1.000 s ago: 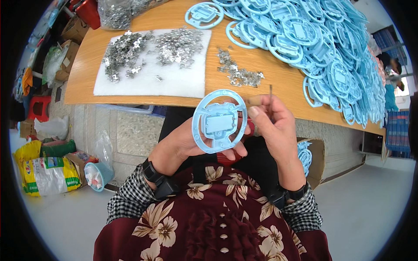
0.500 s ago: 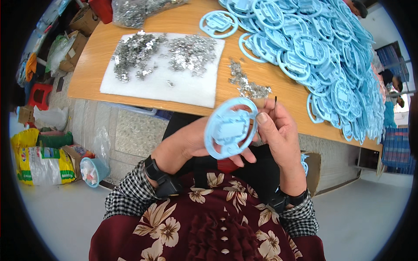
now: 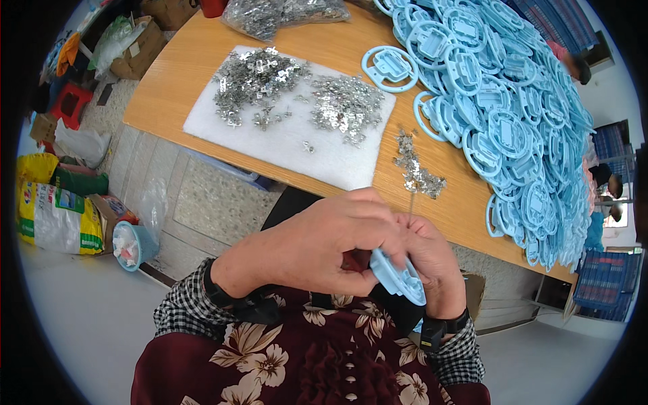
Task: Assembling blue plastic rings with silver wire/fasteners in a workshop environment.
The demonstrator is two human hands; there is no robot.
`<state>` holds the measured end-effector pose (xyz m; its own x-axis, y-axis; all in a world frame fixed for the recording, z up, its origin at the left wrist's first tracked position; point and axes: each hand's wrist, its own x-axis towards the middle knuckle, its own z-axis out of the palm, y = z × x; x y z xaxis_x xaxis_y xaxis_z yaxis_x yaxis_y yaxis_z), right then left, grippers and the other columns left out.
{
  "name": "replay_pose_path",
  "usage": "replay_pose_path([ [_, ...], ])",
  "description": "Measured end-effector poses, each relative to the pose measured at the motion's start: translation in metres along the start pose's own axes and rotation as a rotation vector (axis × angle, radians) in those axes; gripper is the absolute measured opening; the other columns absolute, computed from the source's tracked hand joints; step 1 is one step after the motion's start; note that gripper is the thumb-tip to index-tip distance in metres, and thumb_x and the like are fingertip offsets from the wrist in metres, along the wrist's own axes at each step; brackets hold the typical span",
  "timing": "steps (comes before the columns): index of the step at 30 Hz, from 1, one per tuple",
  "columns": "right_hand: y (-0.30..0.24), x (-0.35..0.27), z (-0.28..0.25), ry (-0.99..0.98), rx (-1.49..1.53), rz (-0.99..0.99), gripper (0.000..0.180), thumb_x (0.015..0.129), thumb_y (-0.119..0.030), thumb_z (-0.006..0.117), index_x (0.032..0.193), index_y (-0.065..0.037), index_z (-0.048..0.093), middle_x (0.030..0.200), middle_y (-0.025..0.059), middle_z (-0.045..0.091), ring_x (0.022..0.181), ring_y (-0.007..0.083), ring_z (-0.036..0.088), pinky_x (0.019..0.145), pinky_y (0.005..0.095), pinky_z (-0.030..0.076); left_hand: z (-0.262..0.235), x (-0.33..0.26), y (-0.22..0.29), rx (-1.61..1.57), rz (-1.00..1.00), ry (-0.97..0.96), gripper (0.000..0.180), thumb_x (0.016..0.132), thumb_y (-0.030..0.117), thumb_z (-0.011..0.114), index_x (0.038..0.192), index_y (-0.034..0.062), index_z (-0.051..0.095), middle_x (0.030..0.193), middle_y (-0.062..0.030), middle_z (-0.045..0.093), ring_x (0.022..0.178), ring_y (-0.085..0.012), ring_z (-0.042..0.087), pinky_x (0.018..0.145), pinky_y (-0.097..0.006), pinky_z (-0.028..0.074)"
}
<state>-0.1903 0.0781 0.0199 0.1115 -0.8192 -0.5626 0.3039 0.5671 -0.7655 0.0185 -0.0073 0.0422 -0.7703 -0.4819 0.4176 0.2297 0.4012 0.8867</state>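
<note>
Pinching rounded blue plastic part: left fingers, bent closed; right fingers curled round thin metal rod.

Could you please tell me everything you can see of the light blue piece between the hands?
The light blue piece looks like smooth moulded plastic, with a curved outer edge and raised parts on the side that shows. It is steeply tilted, foreshortened almost to its edge, and held nearer the person than the table. The left hand grips its upper left end; the right hand is close by on its right, though contact there is unclear. Part of it is hidden.
</note>
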Motion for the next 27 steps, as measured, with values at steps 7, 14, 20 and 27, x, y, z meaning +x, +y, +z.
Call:
replay_pose_path([
  [7, -0.033, 0.064, 0.054, 0.183, -0.952, -0.67, 0.015, 0.094, -0.018, 0.067, 0.096, -0.003, 0.067, 0.075, 0.0111, 0.062, 0.063, 0.0251, 0.059, 0.061, 0.035, 0.048, -0.036, -0.054, 0.002, -0.217, -0.536, 0.291, 0.044, 0.082, 0.001, 0.068, 0.124, 0.0017, 0.056, 0.106, -0.0005, 0.063, 0.097, -0.0061, 0.059, 0.083, -0.023, 0.049],
  [14, -0.03, 0.113, 0.075, 0.221, -1.177, -0.893, 0.014, 0.086, -0.01, 0.074, 0.096, -0.001, 0.071, 0.082, 0.0084, 0.064, 0.069, 0.0157, 0.061, 0.064, 0.0285, 0.049, -0.032, -0.074, -0.013, -0.34, -0.599, 0.518, 0.028, 0.094, 0.008, 0.064, 0.121, 0.0031, 0.061, 0.105, -0.0019, 0.066, 0.093, -0.0071, 0.061, 0.083, -0.024, 0.051],
  [20, -0.042, 0.076, 0.074, 0.183, -1.074, -0.827, 0.014, 0.085, -0.011, 0.074, 0.095, -0.002, 0.068, 0.08, 0.0105, 0.063, 0.066, 0.0246, 0.063, 0.059, 0.0338, 0.049, -0.038, -0.06, -0.022, -0.4, -0.646, 0.514, 0.017, 0.103, 0.016, 0.058, 0.112, 0.0026, 0.063, 0.098, 0.0019, 0.066, 0.09, -0.0033, 0.059, 0.079, -0.02, 0.049],
  [27, -0.037, 0.051, 0.067, 0.162, -0.985, -0.869, 0.014, 0.083, -0.008, 0.077, 0.093, -0.002, 0.069, 0.078, 0.0064, 0.063, 0.063, 0.0141, 0.06, 0.057, 0.0264, 0.047, -0.028, -0.043, -0.034, -0.249, -0.573, 0.451, 0.019, 0.103, 0.021, 0.06, 0.103, 0.0022, 0.064, 0.085, 0.0037, 0.062, 0.077, -0.0019, 0.054, 0.067, -0.021, 0.047],
])
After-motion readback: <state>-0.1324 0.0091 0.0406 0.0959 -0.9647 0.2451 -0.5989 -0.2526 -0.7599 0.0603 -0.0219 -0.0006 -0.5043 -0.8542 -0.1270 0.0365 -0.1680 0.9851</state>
